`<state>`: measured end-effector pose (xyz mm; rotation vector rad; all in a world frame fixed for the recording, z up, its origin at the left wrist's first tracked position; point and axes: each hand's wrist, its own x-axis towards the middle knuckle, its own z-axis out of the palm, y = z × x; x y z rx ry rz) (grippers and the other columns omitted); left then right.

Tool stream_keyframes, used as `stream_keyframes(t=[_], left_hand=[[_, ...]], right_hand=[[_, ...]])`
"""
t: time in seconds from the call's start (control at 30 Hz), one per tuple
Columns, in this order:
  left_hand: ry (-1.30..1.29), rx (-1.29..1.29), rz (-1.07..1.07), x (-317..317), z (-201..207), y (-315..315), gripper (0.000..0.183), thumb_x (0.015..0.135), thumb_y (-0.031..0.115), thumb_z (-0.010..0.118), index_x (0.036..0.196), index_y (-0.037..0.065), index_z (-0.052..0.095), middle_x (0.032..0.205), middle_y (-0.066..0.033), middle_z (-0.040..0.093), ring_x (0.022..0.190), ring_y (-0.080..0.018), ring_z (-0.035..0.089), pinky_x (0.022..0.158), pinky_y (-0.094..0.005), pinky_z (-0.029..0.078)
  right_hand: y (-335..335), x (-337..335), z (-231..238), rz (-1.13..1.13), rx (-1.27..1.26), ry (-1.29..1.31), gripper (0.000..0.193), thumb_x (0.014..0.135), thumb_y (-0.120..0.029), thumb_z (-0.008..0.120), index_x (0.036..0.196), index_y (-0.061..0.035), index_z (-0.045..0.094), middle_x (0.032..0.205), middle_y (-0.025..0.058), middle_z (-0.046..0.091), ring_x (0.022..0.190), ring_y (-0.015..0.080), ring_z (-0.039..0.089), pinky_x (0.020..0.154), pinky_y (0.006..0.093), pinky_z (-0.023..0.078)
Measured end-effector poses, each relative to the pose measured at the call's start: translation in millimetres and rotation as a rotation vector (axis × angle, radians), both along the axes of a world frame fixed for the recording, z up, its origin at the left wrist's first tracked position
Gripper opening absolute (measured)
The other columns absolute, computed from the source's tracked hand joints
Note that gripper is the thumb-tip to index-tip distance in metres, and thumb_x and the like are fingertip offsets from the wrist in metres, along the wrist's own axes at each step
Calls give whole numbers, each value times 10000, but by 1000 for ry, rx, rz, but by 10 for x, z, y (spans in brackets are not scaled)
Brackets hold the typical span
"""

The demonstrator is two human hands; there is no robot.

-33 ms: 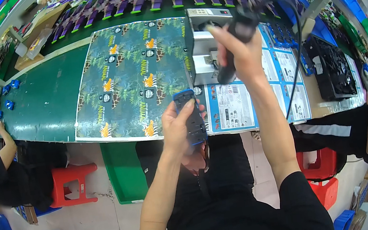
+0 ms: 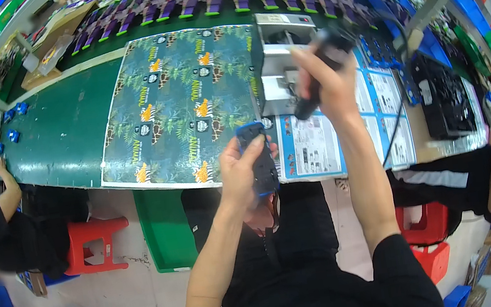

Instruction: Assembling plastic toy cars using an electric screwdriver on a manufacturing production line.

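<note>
My left hand (image 2: pixel 240 170) is closed round a black plastic housing with blue edges (image 2: pixel 262 160), held upright just over the table's front edge, thumb across its upper face. My right hand (image 2: pixel 331 79) grips a black powered screwdriver (image 2: pixel 332 50), blurred by motion, whose dark end tilts down to the left. A black cable (image 2: pixel 401 87) hangs in a curve to the right of this hand. Just left of and behind the tool stands a silver metal device (image 2: pixel 282 74) with a small panel on top; the right hand and tool partly hide it.
Animal-printed sheets (image 2: pixel 178 113) and blue-white printed sheets (image 2: pixel 312 149) cover the green table (image 2: pixel 67 140). Rows of purple-and-green parts (image 2: pixel 187 7) lie behind. A black bin (image 2: pixel 441 93) stands right, near blue parts (image 2: pixel 378 50). Co-workers sit at both sides; a green crate (image 2: pixel 164 230) is below.
My right hand and the screwdriver have shifted slightly down and to the right. The view has moved a little; my left hand still holds the housing.
</note>
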<state>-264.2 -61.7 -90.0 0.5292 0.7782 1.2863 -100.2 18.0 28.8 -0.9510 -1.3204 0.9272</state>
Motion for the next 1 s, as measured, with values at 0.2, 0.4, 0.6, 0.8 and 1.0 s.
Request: stream_keyframes(t=[0.2, 0.4, 0.6, 0.8, 1.0], left_hand=[[159, 166, 19, 120, -14, -28, 258, 915, 97, 672, 1145, 11, 593, 999, -73, 682, 866, -141, 676, 758, -290, 565], [175, 176, 4, 136, -1, -34, 243, 928, 91, 654, 1144, 1, 589, 969, -59, 675, 850, -111, 655, 740, -264, 551], [189, 165, 9, 115, 20, -60, 244, 924, 88, 660, 1134, -18, 596, 956, -55, 671, 828, -90, 631, 728, -247, 534], [343, 273, 60, 139, -32, -96, 283, 895, 67, 674, 1146, -37, 594, 971, -56, 663, 860, -85, 605, 775, -255, 518], [351, 252, 44, 139, -3, -92, 272, 891, 58, 672, 1132, -43, 598, 965, -48, 659, 860, -81, 598, 783, -253, 513]], right_hand=[[-526, 83, 211, 268, 293, 491, 151, 935, -170, 538, 900, -27, 507, 605, 81, 498, 470, 183, 493, 527, 345, 471], [-618, -142, 88, 269, 397, 432, 171, 918, -149, 581, 947, -8, 489, 684, 93, 534, 543, 178, 527, 576, 348, 490], [-556, -234, -139, 247, 416, 320, 128, 930, -148, 520, 965, -29, 485, 670, 83, 514, 527, 179, 500, 595, 355, 480], [-638, -288, -188, 304, 258, 417, 238, 807, -49, 723, 868, -26, 494, 702, 100, 571, 593, 151, 547, 588, 299, 475], [-719, -247, -207, 328, 249, 447, 254, 798, -66, 733, 880, -30, 495, 739, 104, 577, 640, 169, 545, 651, 322, 481]])
